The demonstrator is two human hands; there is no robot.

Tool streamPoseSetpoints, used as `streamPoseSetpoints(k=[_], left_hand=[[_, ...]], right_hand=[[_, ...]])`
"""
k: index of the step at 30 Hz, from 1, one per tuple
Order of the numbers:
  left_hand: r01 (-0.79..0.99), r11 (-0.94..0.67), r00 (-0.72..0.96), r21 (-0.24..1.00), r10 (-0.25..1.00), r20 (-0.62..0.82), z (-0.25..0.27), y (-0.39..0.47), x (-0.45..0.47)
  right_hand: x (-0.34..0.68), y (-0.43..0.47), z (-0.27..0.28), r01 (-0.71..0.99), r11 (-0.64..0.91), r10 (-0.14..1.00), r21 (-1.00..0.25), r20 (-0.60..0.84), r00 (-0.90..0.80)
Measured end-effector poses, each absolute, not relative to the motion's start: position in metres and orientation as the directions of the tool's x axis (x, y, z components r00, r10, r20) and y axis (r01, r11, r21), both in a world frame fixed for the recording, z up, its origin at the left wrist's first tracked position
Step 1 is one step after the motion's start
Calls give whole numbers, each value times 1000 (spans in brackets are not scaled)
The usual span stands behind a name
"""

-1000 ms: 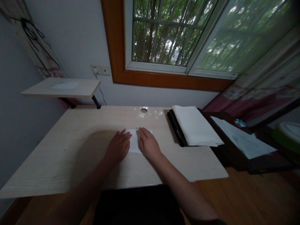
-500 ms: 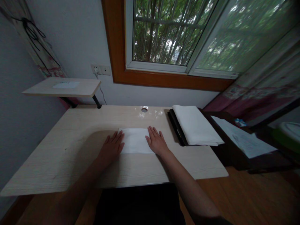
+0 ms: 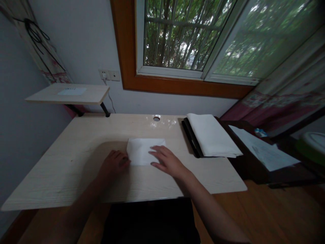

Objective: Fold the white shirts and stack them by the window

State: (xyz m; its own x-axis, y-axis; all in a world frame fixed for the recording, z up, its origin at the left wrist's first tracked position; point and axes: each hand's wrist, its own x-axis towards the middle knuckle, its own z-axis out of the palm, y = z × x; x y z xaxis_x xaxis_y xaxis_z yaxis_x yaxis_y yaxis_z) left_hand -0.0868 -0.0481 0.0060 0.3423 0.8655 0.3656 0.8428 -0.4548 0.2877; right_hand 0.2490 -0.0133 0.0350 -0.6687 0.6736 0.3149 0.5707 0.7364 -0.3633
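A small folded white sheet (image 3: 141, 152), paper or cloth I cannot tell, lies flat on the desk before me. At its lower left edge my left hand (image 3: 114, 164) is closed, its fingers curled and the thumb against the edge; a little blur and shadow hide the exact grip. My right hand (image 3: 169, 162) is open, palm down over the sheet's right part, with the fingers spread and pointing left. Whether the right fingertips press on the sheet or hover just above it is hard to see.
The pale wooden desk (image 3: 63, 162) carries a larger folded white stack (image 3: 213, 135) on a black item (image 3: 191, 139) at the right. A raised shelf (image 3: 88, 96) stands back left. Right of the desk, a printed sheet (image 3: 261, 149) lies on a dark surface.
My left hand has gone from lying flat on the sheet's left edge to curled fingers, slightly left. My right hand has slid left over the sheet, its fingers turning leftward.
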Motion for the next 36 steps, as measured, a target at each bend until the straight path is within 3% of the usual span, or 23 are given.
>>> streamPoseSetpoints(k=[4, 10, 17, 23, 27, 36], left_hand=[[850, -458, 324, 262, 845, 426, 4, -51, -72], [783, -612, 552, 108, 765, 332, 1, -43, -70], [832, -542, 479, 117, 809, 341, 6, -23, -64], [856, -509, 462, 87, 831, 310, 18, 5, -17], [898, -423, 385, 117, 888, 250, 15, 16, 2], [922, -351, 324, 160, 930, 173, -5, 25, -20]], right_hand=[[245, -15, 21, 592, 745, 662, -306, 233, -712], [253, -16, 7, 677, 696, 718, -239, 219, -661], [255, -4, 16, 812, 522, 849, -261, 245, -467], [213, 17, 20, 785, 555, 824, -277, 313, -472], [199, 28, 11, 782, 564, 823, -265, 257, -507], [228, 36, 1, 877, 402, 914, -263, 169, -368]])
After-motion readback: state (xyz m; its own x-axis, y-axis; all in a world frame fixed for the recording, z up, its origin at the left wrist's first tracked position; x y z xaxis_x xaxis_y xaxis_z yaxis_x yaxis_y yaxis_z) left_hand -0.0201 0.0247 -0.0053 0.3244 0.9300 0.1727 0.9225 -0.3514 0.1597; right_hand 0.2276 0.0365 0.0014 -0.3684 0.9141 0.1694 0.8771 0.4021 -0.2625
